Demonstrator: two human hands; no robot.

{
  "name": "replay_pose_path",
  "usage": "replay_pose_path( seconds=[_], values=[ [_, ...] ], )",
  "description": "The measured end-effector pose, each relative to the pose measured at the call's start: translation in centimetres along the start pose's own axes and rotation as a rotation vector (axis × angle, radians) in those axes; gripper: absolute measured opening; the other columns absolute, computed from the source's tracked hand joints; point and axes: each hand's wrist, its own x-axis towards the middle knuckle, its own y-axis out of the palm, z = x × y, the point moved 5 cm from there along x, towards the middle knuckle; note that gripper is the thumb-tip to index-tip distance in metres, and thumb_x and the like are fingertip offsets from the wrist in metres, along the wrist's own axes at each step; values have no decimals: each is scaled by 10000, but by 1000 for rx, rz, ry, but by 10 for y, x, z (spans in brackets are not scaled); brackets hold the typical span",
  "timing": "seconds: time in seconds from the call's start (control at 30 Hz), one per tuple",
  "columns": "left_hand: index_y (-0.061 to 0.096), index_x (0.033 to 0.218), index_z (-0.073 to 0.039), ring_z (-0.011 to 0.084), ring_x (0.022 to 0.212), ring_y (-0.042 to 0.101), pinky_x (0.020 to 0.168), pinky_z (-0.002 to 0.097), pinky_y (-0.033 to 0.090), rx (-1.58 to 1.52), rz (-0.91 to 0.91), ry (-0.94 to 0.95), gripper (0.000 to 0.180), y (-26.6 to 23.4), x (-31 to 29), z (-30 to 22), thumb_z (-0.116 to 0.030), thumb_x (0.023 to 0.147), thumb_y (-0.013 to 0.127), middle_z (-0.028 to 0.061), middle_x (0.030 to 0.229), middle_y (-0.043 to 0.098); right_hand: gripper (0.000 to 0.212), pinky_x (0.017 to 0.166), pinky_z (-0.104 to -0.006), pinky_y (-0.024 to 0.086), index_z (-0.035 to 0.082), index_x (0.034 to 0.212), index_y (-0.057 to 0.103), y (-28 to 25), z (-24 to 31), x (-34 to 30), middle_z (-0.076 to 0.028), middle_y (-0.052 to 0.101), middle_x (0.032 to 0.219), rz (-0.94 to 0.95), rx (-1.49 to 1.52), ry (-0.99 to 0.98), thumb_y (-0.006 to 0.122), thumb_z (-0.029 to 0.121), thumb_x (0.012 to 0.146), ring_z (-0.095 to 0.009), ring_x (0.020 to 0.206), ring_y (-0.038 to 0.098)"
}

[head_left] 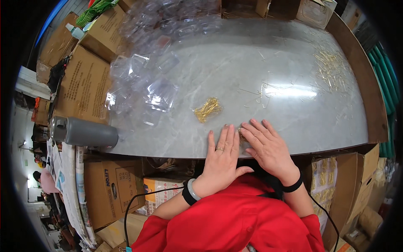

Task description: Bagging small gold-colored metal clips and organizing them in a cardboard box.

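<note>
My left hand (pixel 223 161) lies flat at the near edge of the table, fingers stretched out and thumb apart. Beside it, my right hand (pixel 268 149) also has its fingers stretched out, angled toward the left. A small gold wire bundle (pixel 241 135) shows between the two hands, mostly covered by the right fingers. Just beyond the left fingertips rests a larger bundle of thin gold wire pieces (pixel 208 110), perhaps pins. Several loose thin wire pieces (pixel 262 95) are scattered farther out, and a spread heap of gold ones (pixel 331 69) lies at the far right.
Clear plastic boxes (pixel 161 94) pile up on the table's left and far left. A grey bottle (pixel 86 131) lies on its side at the left edge. Cardboard cartons (pixel 82 84) border the left, and a cardboard strip (pixel 362 67) walls the right. Another person (pixel 48 181) is far left.
</note>
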Motion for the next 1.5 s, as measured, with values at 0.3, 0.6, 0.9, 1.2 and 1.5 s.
replay_pose_path(
  seconds=[0.3, 0.6, 0.9, 1.2, 1.5],
  values=[
    [416, 1437, 60, 435, 1379, 409, 1149, 480, 353, -387, -127, 165, 673, -7, 20, 18, -120, 866, 724, 257, 1440, 461, 525, 1125, -458, 396, 36, 1374, 518, 1, -18, -13, -154, 521, 1419, -142, 302, 101, 670, 26, 871, -335, 1350, 476],
    [564, 1277, 46, 386, 1182, 530, 1012, 459, 445, -369, -224, 182, 498, -4, 37, 19, -60, 821, 733, 184, 1221, 566, 597, 1153, -473, 343, -63, 1435, 380, 4, 10, -18, -274, 390, 1485, -194, 329, 261, 575, -64, 871, -454, 1395, 380],
    [563, 1291, 43, 393, 1308, 482, 1112, 482, 400, -312, -231, 176, 463, -9, 39, 12, -94, 871, 702, 194, 1330, 543, 256, 789, -507, 529, -61, 1096, 601, -74, -114, 1, -281, 652, 1019, -130, -58, 482, 640, 97, 898, -465, 866, 644],
    [599, 1268, 6, 344, 1258, 548, 1122, 494, 408, -416, -213, 279, 402, -8, 37, 16, -62, 879, 675, 148, 1287, 599, 345, 879, -525, 515, -85, 1023, 596, -75, -218, 41, -334, 641, 1002, 9, -372, 673, 611, 242, 915, -492, 967, 628],
    [587, 1262, 27, 350, 1251, 542, 1107, 466, 423, -426, -257, 287, 412, -6, 31, 20, -22, 862, 672, 172, 1284, 586, 176, 842, -428, 532, -24, 1017, 547, -24, -112, 81, -219, 576, 990, 45, -392, 137, 538, -12, 842, -371, 930, 610]
  ],
)
